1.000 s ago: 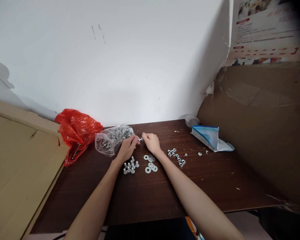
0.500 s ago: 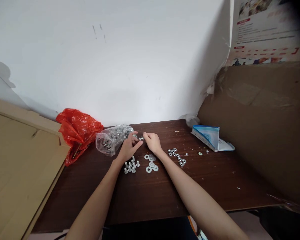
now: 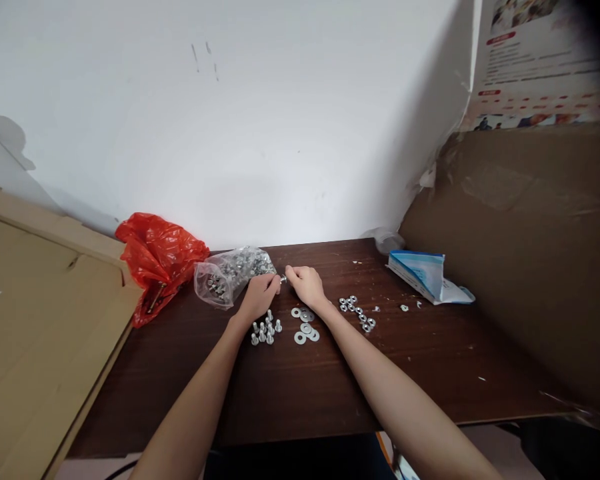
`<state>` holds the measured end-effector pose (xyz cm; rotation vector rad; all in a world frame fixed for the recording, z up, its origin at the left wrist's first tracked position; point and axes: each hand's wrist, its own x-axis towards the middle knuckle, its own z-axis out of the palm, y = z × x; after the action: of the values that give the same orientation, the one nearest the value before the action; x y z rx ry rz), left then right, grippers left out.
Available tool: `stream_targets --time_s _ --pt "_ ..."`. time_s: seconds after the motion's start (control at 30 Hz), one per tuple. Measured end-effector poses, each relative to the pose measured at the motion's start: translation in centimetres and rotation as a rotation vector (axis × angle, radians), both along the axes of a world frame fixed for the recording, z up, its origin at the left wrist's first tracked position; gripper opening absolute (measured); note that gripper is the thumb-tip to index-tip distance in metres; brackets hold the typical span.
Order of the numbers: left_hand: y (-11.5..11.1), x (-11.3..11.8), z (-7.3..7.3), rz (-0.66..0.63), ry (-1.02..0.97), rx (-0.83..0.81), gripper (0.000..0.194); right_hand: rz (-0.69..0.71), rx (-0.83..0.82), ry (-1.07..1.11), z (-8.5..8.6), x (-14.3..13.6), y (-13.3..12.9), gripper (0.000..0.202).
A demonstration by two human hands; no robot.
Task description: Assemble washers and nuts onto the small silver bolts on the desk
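- Near you on the dark desk (image 3: pixel 290 393), upright bolts (image 3: pixel 270 337), flat washers (image 3: pixel 310 331) and nuts (image 3: pixel 351 307) lie in separate groups, left to right.
- Just beyond, your hands meet: left (image 3: pixel 259 295) and right (image 3: pixel 307 287) both pinch a small metal fastener (image 3: pixel 283 279) between them.
- You seem to be joining or turning its parts; the next move likely calls for one steady grip while the other twists.
- Past your left hand lies a clear bag (image 3: pixel 235 270) of hardware, beside a red bag (image 3: pixel 160 247).
- Behind stands a scuffed white wall (image 3: pixel 300 133).

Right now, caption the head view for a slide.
Metal piece between left hand and right hand, near bolts, washers and nuts.
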<state>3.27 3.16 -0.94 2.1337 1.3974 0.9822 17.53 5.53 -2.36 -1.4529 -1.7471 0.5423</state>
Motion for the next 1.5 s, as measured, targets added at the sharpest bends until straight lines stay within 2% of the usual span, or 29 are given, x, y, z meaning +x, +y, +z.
stream_targets --time_s 0.1,0.23,0.3,0.5,0.67,0.8,1.0,1.2,1.37,1.5 --pt "0.05 -0.08 -0.11 0.007 -0.079 -0.027 0.036 0.013 0.001 0.035 -0.03 0.08 0.01 0.046" --pt "0.23 -0.22 -0.43 -0.015 -0.261 -0.048 0.02 0.003 0.003 0.073 0.04 0.17 0.02 0.047" --pt "0.3 -0.29 -0.47 -0.04 -0.311 -0.068 0.02 0.0 0.004 0.083 0.09 0.19 0.02 0.047" --pt "0.18 -0.36 -0.24 -0.031 -0.174 -0.054 0.034 -0.009 -0.001 0.103 0.06 0.22 -0.01 0.046" --pt "0.07 -0.3 -0.32 -0.045 -0.248 -0.069 0.027 0.003 -0.002 0.104 -0.04 0.23 0.02 0.046" --pt "0.14 -0.42 -0.6 -0.098 -0.154 -0.012 0.022 0.004 -0.003 0.103 -0.07 0.27 0.12 0.046" --pt "0.16 -0.45 -0.65 -0.08 -0.11 -0.021 0.019 0.005 0.012 0.085 -0.14 0.22 0.12 0.046" --pt "-0.04 -0.28 -0.09 -0.066 -0.071 -0.028 0.031 0.037 -0.007 0.079 0.01 0.24 -0.12 0.048" --pt "0.14 -0.38 -0.21 -0.019 -0.083 -0.044 0.041 0.092 0.017 0.116 0.05 0.36 -0.1 0.05" --pt "0.36 -0.49 -0.65 -0.043 -0.168 -0.057 0.031 0.108 0.025 0.128 -0.01 0.45 -0.02 0.047"
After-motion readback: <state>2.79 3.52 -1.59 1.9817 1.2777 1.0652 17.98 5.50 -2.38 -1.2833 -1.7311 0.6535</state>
